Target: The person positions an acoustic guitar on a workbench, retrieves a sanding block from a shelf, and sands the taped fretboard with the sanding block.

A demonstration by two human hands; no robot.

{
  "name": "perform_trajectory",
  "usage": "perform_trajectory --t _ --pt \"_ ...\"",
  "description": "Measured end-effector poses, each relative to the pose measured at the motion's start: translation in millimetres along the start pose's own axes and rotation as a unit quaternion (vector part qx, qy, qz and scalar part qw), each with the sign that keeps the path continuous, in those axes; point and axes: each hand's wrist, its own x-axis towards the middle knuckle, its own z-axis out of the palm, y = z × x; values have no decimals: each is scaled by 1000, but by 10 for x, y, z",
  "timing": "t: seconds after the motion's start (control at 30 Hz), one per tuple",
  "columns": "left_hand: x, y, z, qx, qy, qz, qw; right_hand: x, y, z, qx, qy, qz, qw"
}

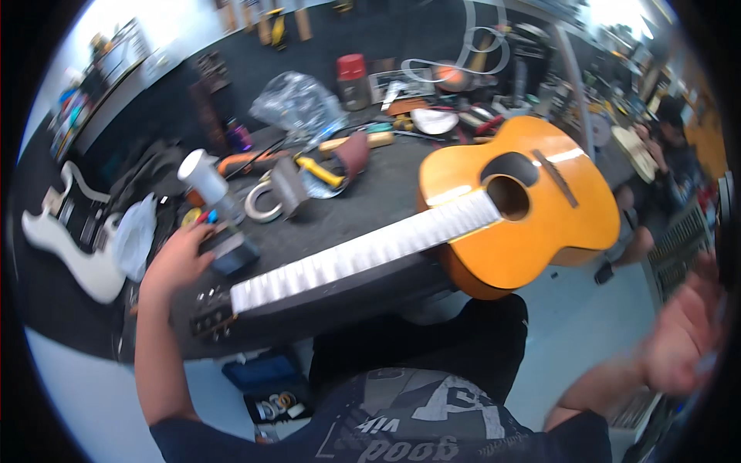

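Acoustic guitar (494,216) lies across the dark workbench (363,201), long axis running from headstock at lower left to orange body at right of centre. Left hand (179,258) sits just beside the headstock, fingers closed around a small dark block (231,251). Right hand (683,332), blurred at far right and well apart from the guitar, fingers spread and empty.

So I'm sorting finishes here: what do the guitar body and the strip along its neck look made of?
Guitar body: likely wood under glossy orange lacquer, since bright glare streaks its top. Strip: pale, matte, perhaps masking tape or paper covering the fretboard; too blurred to be sure.
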Motion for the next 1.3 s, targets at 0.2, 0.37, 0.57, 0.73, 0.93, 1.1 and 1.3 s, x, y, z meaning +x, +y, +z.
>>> perform_trajectory --t 0.2,0.37,0.57,0.73,0.93,1.1,1.3 --pt "20 -283 210 -5 39 -63 997 -910 639 307 87 92 150 981" --pt "170 -233 146 -141 24 -128 981 -1001 569 359 60 51 239 968" --pt "142 -220 138 -101 107 -62 987 -1038 488 348 13 -8 267 964" --pt "12 310 -15 148 233 6 961 -1033 462 425 41 -17 277 960" --pt "62 1596 -44 -141 283 120 941 -1032 628 747 21 -62 263 963" --pt "436 2493 216 -146 234 300 913 -860 1045 1040 -51 -80 291 952" --pt "631 2774 307 -140 167 310 925 -812 1397 1179 -143 -156 288 934"
